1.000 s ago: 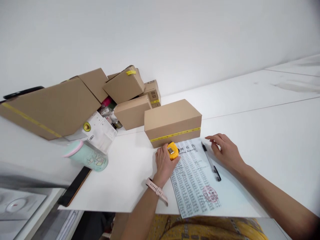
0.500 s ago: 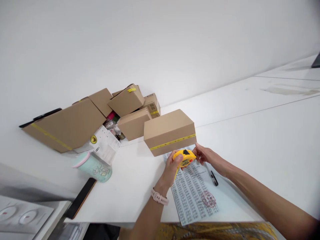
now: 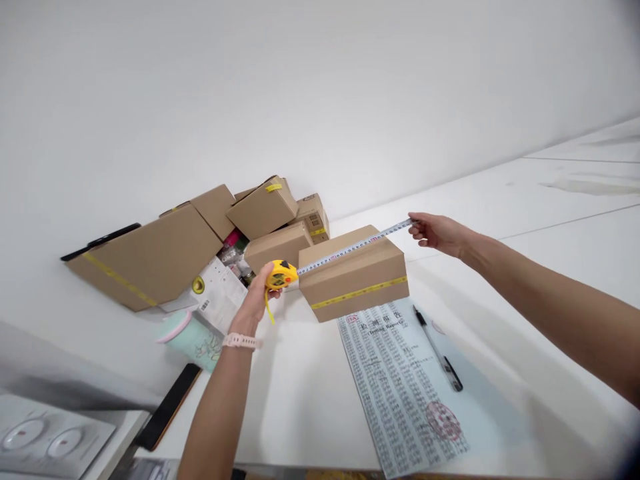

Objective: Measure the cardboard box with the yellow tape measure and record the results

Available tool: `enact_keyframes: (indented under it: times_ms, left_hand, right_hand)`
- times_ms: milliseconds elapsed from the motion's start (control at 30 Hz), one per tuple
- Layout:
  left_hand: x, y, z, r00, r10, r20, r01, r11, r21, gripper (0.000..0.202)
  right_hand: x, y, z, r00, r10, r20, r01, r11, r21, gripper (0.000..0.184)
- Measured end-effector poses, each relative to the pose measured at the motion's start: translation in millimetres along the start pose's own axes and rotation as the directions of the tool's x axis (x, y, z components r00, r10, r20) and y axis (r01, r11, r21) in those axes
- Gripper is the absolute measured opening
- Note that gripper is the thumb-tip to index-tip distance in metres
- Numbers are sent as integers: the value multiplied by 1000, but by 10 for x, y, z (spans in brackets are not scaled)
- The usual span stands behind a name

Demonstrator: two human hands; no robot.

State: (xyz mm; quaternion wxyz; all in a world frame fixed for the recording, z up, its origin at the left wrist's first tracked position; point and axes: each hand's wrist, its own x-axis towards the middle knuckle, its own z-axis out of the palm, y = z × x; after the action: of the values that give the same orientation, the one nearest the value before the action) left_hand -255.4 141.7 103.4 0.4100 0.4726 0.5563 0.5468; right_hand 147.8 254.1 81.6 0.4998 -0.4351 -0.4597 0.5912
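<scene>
My left hand (image 3: 261,293) is closed around the yellow case of a tape measure (image 3: 281,275), left of a cardboard box (image 3: 357,283). From the case, the white blade runs up to the right above the top of that box. My right hand (image 3: 435,232) pinches the far end of the blade, beyond the box's right side. Yellow tape with markings crosses the box's front face. A printed sheet (image 3: 395,400) with red stamps lies in front of the box, and a pen (image 3: 437,348) rests on it.
Several more cardboard boxes (image 3: 165,253) are stacked against the wall at the left. A mint-green cup (image 3: 193,340) with a pink rim stands before a white package (image 3: 217,293). A dark flat object (image 3: 170,407) lies at the table's left edge.
The tape blade has been drawn out. My left hand moved left and up with the case, while my right hand moved up and right with the blade's end.
</scene>
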Motion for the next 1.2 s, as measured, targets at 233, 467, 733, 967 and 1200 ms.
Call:
enact_keyframes:
  times_ms: [233,467,733,967,1200]
  left_hand:
    - [528,-108,-342,978,-189,-90,193,980,40,36]
    - [616,-214,-441,973,-223,-52,226,972,59,35]
    - [664,-282,-258,984,-175,33,174,984,37,46]
    - [627,-304,-252,988,-147,44,145,988,44,49]
    - [566,-197,-226,995,-76,57,74,996,46,45]
  right_hand:
    - [413,374,215,996,45,-83,-61,977,-203,28]
    - [466,427,333,994,47,-101,-83,916,-392,30]
    - [387,451,421,992,127,-29,-124,863,-490,55]
    - [495,520,359,993,118,-16,-109,855,-507,54]
    - [499,314,401,998,63,-3,-53,800,-598,32]
